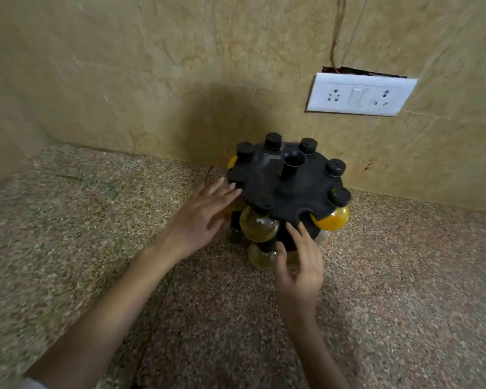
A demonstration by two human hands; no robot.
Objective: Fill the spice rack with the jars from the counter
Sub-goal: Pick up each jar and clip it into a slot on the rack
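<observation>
A: Both hands empty?
B: Yes. Left hand [199, 217] is spread at the rack [267, 186] rim, right hand [300, 265] open by the free notch [305, 216]. The rack, hung with jars [260, 226], stands on the counter [96, 220] by the wall [180, 80]; turn it slowly, steadying both sides.

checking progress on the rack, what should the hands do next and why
Probably rotate the spice rack to check its slots: the open left hand is at its rim, the open right hand is below an empty notch, neither holds a jar, and no loose jar shows on the counter.
</observation>
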